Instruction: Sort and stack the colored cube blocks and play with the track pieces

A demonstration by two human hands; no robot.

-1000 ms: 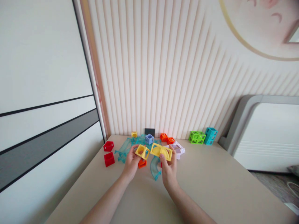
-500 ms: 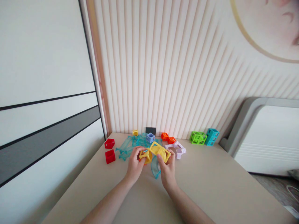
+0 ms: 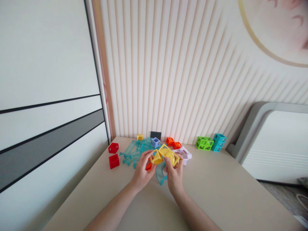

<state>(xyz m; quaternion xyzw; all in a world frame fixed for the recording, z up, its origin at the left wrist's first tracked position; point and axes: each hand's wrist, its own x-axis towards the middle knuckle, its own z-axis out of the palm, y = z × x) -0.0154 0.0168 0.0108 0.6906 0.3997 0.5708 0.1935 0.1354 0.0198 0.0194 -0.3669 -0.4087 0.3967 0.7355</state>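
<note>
Cube (image 3: 157, 158), yellow, now against the nine o'clock side of the yellow double piece (image 3: 170, 156), gap of a second ago closed: apparently a joining step, locked or merely touching impossible to tell. Around the cube, left hand (image 3: 142, 169) with fingers spread wider than before; grip unclear. Held between thumb and fingers of the right hand (image 3: 175, 175), the double piece, with curved teal track (image 3: 159, 174) at six o'clock.

Tabletop (image 3: 216, 199): pale, smooth
Left side: two red blocks (image 3: 114, 161)
Middle: translucent teal tracks (image 3: 130, 149)
Right rear: green blocks (image 3: 204, 143) beside blue blocks (image 3: 218, 142)
</note>
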